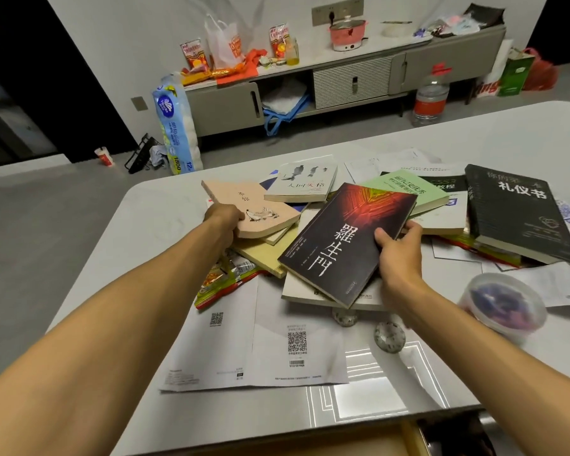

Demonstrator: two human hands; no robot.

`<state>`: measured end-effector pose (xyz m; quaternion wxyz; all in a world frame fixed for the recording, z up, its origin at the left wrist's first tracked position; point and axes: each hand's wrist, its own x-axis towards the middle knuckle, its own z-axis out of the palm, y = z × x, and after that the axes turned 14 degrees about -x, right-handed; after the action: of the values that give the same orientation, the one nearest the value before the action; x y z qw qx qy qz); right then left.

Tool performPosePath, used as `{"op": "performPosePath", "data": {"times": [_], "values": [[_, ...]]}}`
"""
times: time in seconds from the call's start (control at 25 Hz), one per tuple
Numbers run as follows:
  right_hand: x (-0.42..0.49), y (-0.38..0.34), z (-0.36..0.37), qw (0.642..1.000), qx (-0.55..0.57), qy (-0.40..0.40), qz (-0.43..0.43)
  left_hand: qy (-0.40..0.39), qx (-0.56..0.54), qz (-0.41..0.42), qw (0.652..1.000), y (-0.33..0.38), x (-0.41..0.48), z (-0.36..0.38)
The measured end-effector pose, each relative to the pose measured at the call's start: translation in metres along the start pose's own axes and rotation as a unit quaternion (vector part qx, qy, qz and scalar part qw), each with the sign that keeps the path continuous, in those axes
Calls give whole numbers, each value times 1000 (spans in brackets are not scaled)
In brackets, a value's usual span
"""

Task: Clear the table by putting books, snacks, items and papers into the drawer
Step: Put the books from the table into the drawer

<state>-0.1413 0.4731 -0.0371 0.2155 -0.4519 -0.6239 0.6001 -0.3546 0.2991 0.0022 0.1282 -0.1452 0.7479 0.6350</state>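
Your left hand [222, 218] grips the pink book [260, 209] by its near edge. Your right hand [399, 248] pinches the dark book [346, 238], thumb on the cover and fingers beneath. Both books sit on the heap on the table [152, 205]; the drawer [343, 439] is open below the table's near edge.

Risk: a book held by one edge may slip or fan open, and lifting it may drag the overlapped volumes askew.

Count: about nine books, some half hidden; several papers [254, 340]; one snack packet [224, 278]; two round discs [389, 335]; one tub [504, 304].

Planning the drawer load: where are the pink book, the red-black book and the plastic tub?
pink book [260, 200]: head view, cover centre.
red-black book [346, 245]: head view, cover centre.
plastic tub [504, 304]: head view, lid.
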Motion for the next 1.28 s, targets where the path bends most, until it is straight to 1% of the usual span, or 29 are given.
{"op": "performPosePath", "data": {"times": [0.16,0.24,0.32,0.4,0.48,0.56,0.68,0.76,0.88,0.96,1.04,1.08,1.16,1.24,1.28], "values": [[-25,-11,-6,997,15,-76,15,-24,-23,39,999,-4,-28,-57],[-52,-20,-10,993,-1,-121,0,-59,-65,57,995,-6,-59,-104],[-84,-26,-13,988,-10,-153,-26,-113,-138,47,983,-12,-99,-147],[-122,-30,-10,980,-10,-195,-32,-164,-139,26,976,-23,-144,-182],[-155,-29,-4,971,6,-237,-29,-192,-135,7,972,-44,-177,-204],[-191,-25,1,963,22,-267,-21,-197,-141,-6,970,-73,-205,-222],[-236,-4,5,963,12,-268,-17,-195,-127,-45,971,-103,-246,-248],[-261,13,9,963,-9,-270,-9,-179,-107,-59,976,-123,-259,-265],[-298,39,13,959,-21,-282,15,-165,-117,-77,976,-150,-277,-285],[-326,54,22,952,-38,-304,25,-179,-124,-74,973,-168,-281,-303],[-341,66,24,946,-65,-316,21,-204,-118,-53,970,-181,-283,-311],[-343,72,21,941,-69,-331,25,-211,-112,-47,970,-186,-285,-313],[-343,78,13,918,-78,-387,31,-228,-91,-49,968,-195,-290,-316],[-347,86,17,889,-102,-444,54,-231,-67,-71,968,-207,-294,-329],[-347,90,19,880,-113,-458,61,-234,-48,-77,968,-211,-295,-333]]}}
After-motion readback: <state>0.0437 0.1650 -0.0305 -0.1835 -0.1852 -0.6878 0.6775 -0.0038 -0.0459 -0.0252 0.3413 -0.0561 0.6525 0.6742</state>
